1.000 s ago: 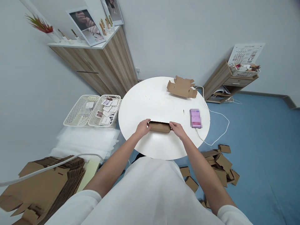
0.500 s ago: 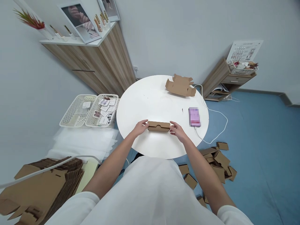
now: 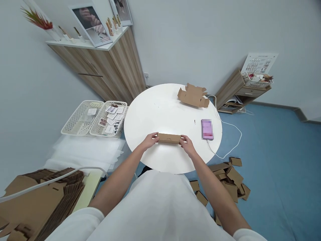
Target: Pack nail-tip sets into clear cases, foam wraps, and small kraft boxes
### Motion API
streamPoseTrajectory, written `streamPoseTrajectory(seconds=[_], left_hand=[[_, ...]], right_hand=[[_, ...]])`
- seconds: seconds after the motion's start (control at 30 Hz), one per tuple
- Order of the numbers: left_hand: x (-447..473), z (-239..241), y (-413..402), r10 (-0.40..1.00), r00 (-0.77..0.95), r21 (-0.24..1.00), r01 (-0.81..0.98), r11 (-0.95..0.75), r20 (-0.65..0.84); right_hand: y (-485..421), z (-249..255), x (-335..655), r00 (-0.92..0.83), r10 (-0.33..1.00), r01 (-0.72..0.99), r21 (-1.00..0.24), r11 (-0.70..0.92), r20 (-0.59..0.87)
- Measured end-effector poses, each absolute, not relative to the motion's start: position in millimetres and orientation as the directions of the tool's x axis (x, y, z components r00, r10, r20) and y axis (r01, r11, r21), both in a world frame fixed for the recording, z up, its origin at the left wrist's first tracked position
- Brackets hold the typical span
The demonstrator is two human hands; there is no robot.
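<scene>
A small folded brown cardboard box (image 3: 169, 138) rests on the near part of the round white table (image 3: 160, 113). My left hand (image 3: 150, 140) grips its left end with curled fingers. My right hand (image 3: 186, 145) grips its right end the same way. The box lies level between the two hands, its closed front face toward me. A second cardboard box (image 3: 193, 95), still open with flaps up, lies at the far side of the table.
A phone (image 3: 207, 129) on a white cable lies right of the box. Two white baskets (image 3: 96, 117) stand to the left, one holding small cards. Flat cardboard blanks (image 3: 42, 197) are stacked at lower left. Folded boxes (image 3: 229, 175) lie scattered on the blue floor.
The box was tilted with its flap being tucked; now it is closed and lies level. Both hands stayed at its ends.
</scene>
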State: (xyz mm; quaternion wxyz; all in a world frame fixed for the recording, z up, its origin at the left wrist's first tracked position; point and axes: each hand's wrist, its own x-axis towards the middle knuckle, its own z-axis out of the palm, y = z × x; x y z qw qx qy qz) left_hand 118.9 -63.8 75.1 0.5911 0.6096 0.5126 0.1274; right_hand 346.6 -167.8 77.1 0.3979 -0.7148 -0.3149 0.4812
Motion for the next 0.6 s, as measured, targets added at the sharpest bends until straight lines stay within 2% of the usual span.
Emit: streamPoseTrajectory(seconds=[0.17, 0.3, 0.47, 0.6], left_hand=[[115, 66, -66, 0.841, 0.404, 0.889, 0.422, 0.177, -0.359], [114, 64, -81, 0.871, 0.379, 0.897, 0.419, 0.138, -0.311], [115, 59, -114, 0.833, 0.382, 0.879, 0.416, 0.233, -0.401], [114, 51, -136, 0.820, 0.312, 0.835, 0.450, 0.316, -0.479]], right_hand=[[-171, 83, 349, 0.356, 0.864, 0.117, -0.900, -0.419, -0.356], [-184, 85, 343, 0.332, 0.895, 0.066, -0.940, -0.336, -0.297], [-215, 64, 323, 0.400, 0.853, -0.025, -0.934, -0.356, -0.336], [-239, 43, 302, 0.520, 0.770, 0.004, -0.900, -0.436, -0.370]])
